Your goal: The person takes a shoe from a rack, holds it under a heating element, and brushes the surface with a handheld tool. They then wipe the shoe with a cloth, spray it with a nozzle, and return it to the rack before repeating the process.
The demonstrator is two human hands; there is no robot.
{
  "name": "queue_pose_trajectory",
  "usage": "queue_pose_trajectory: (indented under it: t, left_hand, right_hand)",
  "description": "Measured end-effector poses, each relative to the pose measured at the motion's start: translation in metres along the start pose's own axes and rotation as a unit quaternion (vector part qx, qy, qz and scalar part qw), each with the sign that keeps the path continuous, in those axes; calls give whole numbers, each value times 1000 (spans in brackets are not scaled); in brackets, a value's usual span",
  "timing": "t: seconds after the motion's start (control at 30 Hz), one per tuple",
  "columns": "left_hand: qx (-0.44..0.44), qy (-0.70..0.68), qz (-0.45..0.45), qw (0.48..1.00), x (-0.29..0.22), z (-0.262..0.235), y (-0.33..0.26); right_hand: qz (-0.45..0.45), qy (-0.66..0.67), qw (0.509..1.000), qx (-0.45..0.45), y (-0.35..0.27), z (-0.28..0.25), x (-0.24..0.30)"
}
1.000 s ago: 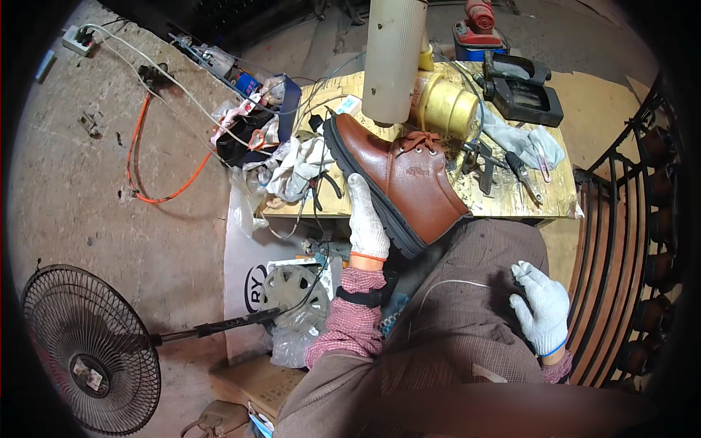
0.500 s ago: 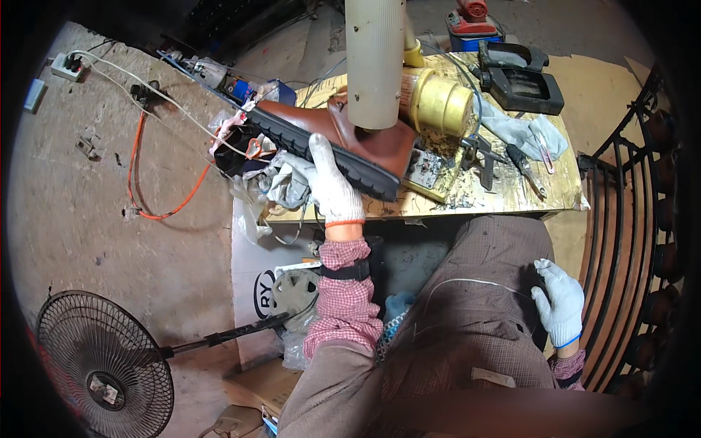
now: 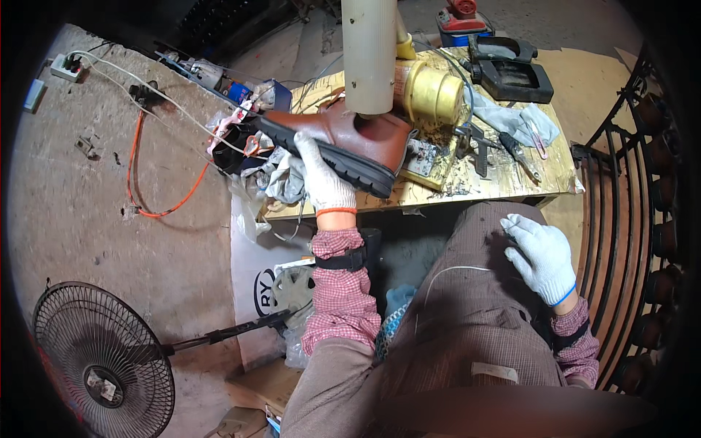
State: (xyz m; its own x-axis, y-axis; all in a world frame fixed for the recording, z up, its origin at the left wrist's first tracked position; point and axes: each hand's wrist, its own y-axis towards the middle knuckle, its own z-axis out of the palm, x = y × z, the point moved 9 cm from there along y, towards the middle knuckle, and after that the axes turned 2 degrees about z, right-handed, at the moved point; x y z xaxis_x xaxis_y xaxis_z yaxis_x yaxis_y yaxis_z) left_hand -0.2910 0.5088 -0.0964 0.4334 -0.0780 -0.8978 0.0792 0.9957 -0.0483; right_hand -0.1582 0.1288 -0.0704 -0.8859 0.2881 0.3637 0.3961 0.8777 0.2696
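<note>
A brown leather shoe (image 3: 343, 124) with a thick black ridged sole (image 3: 350, 168) is tipped on its side over the bench. My left hand (image 3: 321, 175), in a white knit glove with an orange cuff, grips it by the sole, the thumb along the tread; the other fingers are partly hidden. The shoe's opening sits right under the lower end of a pale ribbed tube (image 3: 369, 58). My right hand (image 3: 540, 255), in a white glove with a blue cuff, holds nothing above my right thigh. Its fingers are stretched out, the thumb slightly apart.
The wooden bench (image 3: 504, 182) bears a yellow cylindrical housing (image 3: 434, 93), a trigger tool (image 3: 478, 150), a dark-handled tool (image 3: 520, 157), cloths (image 3: 511, 120) and black trays (image 3: 511, 77). A black metal rack (image 3: 613, 219) stands to the right, a fan (image 3: 102, 361) at lower left.
The shoe has turned, so its opening and upper show more and its sole less. My right hand has risen and moved left over my thigh.
</note>
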Motion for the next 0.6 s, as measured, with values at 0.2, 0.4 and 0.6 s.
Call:
queue_pose_trajectory:
  t: [0.2, 0.4, 0.6]
  left_hand:
    - [54, -119, -100, 986, 26, -42, -14]
    - [37, -209, -140, 967, 48, -67, -15]
    - [202, -187, -185, 943, 57, -57, -94]
  right_hand:
    - [25, 27, 999, 30, -21, 17, -4]
    - [120, 35, 990, 65, -68, 25, -20]
    - [124, 109, 984, -61, -52, -27, -6]
